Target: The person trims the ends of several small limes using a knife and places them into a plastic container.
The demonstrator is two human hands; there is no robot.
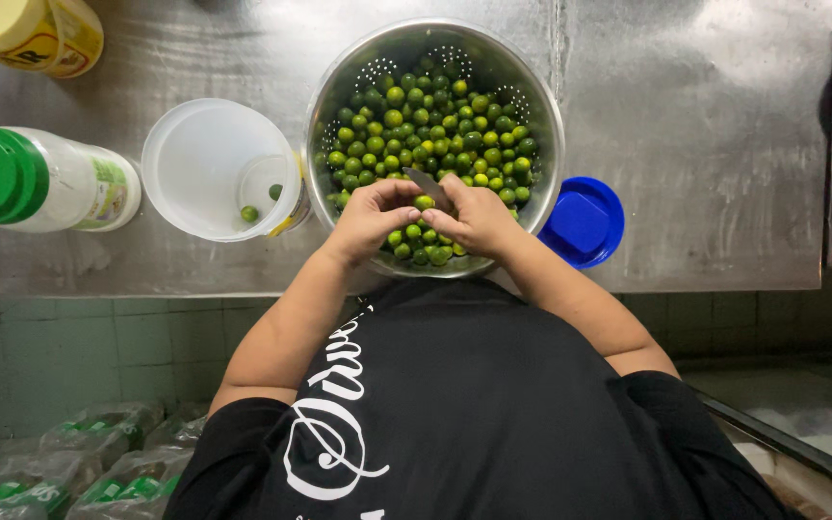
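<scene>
holding a small green lime (423, 202), left hand (370, 218); right hand (477, 218) grips knife (428, 187).

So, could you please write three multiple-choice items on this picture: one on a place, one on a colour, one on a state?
1. Where is the blue lid?
A. right of the colander
B. inside the colander
C. on the green-capped bottle

2. What colour are the small fruits?
A. red
B. green
C. white

3. How full is the white container?
A. heaped
B. half full
C. nearly empty

Answers: 1 A, it lies on the steel counter beside the rim; 2 B, all look green; 3 C, only two pieces lie inside.
</scene>
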